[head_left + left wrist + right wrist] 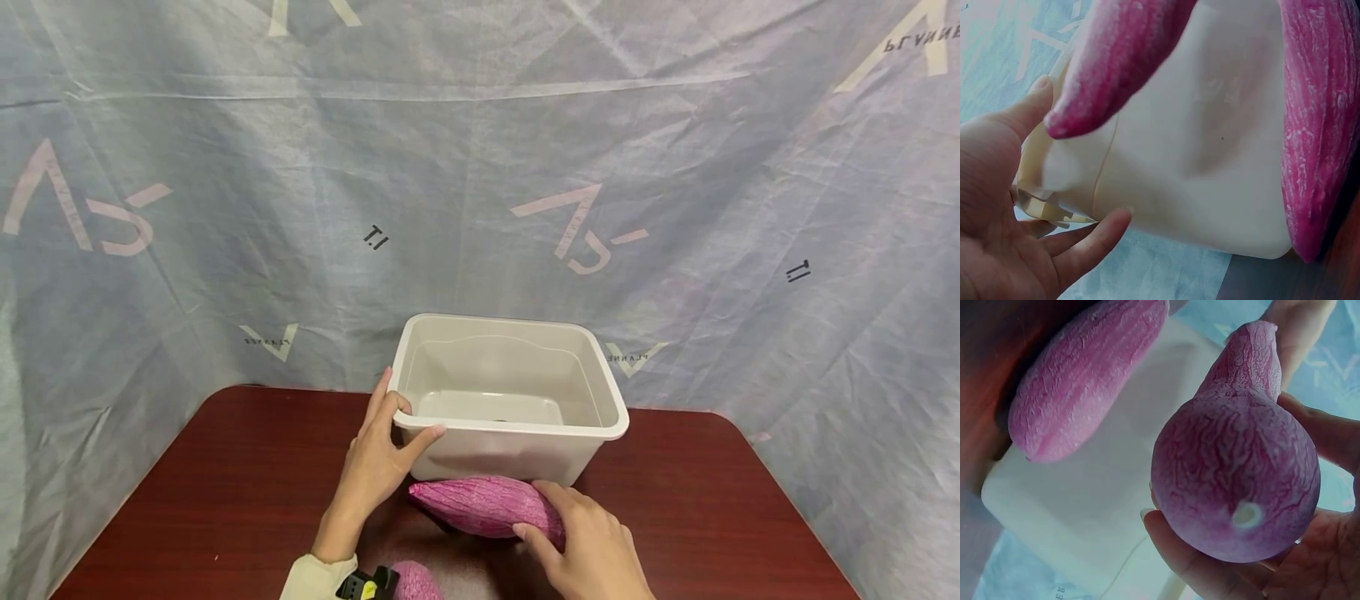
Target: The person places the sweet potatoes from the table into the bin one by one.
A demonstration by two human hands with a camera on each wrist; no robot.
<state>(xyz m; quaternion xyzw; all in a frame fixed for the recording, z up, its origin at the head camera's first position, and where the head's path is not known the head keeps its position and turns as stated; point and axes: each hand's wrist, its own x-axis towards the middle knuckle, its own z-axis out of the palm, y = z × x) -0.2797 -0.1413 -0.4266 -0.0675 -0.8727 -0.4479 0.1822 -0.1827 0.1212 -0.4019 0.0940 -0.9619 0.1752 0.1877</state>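
Observation:
A cream plastic tub point(510, 452) stands upright on the table, its inside bare. My left hand point(375, 458) holds the tub's near left corner, fingers bent at the rim. In front of the tub, my right hand point(588, 542) grips the thick end of a pink, streaked, gourd-shaped object point(480, 504), whose narrow tip points left. In the right wrist view this gourd-shaped object point(1235, 462) shows a round end with a pale spot. A second pink, wrinkled, elongated object point(1085, 381) lies beside the tub's base, apart from both hands.
Part of a pink object point(416, 581) shows beside the left wrist at the head view's lower edge; whether it is the second elongated one, I cannot tell. A reddish-brown table point(712, 500) carries everything. Grey printed fabric point(465, 167) hangs close behind and along both sides.

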